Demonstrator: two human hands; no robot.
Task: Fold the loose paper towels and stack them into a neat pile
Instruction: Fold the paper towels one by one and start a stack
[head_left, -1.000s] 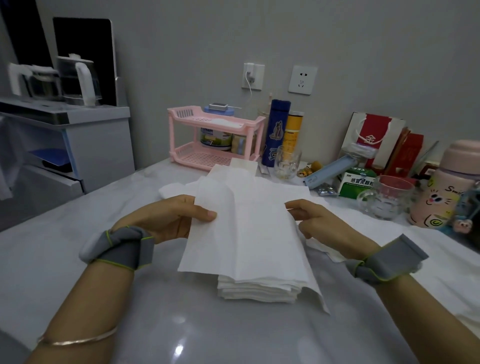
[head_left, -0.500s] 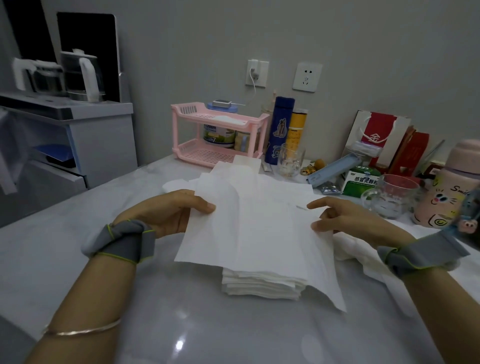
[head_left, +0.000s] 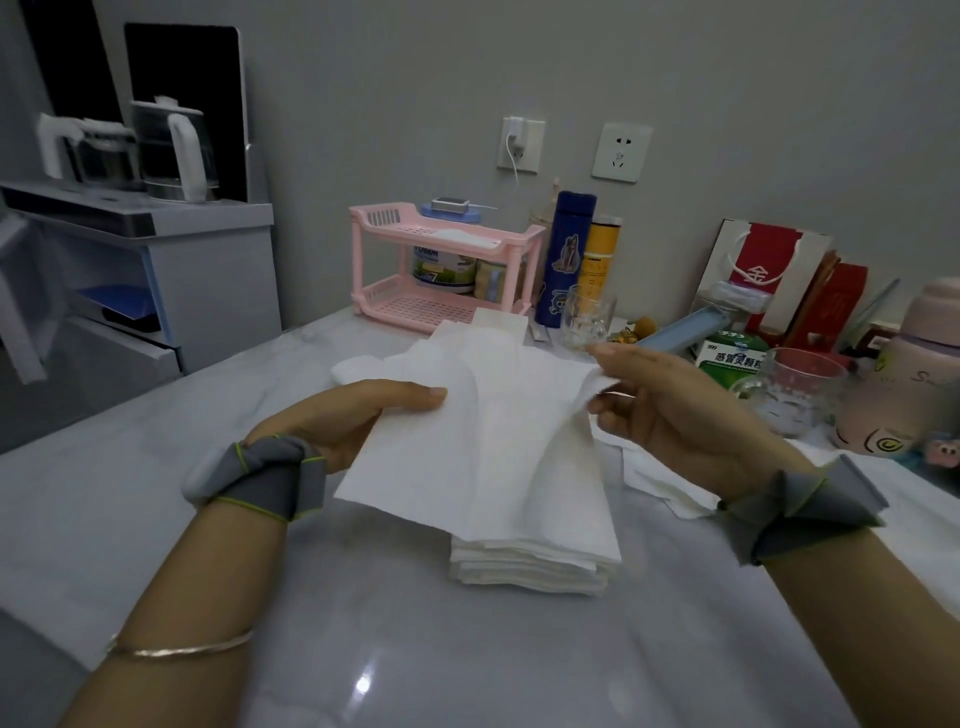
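Note:
A white paper towel (head_left: 483, 457) hangs in the air above the grey marble table (head_left: 363, 649). My left hand (head_left: 343, 421) pinches its left edge, thumb on top. My right hand (head_left: 675, 410) pinches its upper right corner, and the sheet creases down the middle. Under its lower edge a pile of folded towels (head_left: 524, 569) lies on the table. Loose unfolded towels (head_left: 660, 483) spread out behind and to the right of the held sheet, partly hidden by it.
A pink two-tier rack (head_left: 441, 270) stands at the back, with a blue bottle (head_left: 563, 260), a yellow bottle (head_left: 597, 254) and a glass (head_left: 587, 317) beside it. On the right are a glass mug (head_left: 795, 389), a green box (head_left: 727, 353) and a pink flask (head_left: 909, 374).
My right hand has risen and taken hold of the sheet's upper right corner, drawing it toward the left; the towel now buckles in the middle. My left hand keeps its grip.

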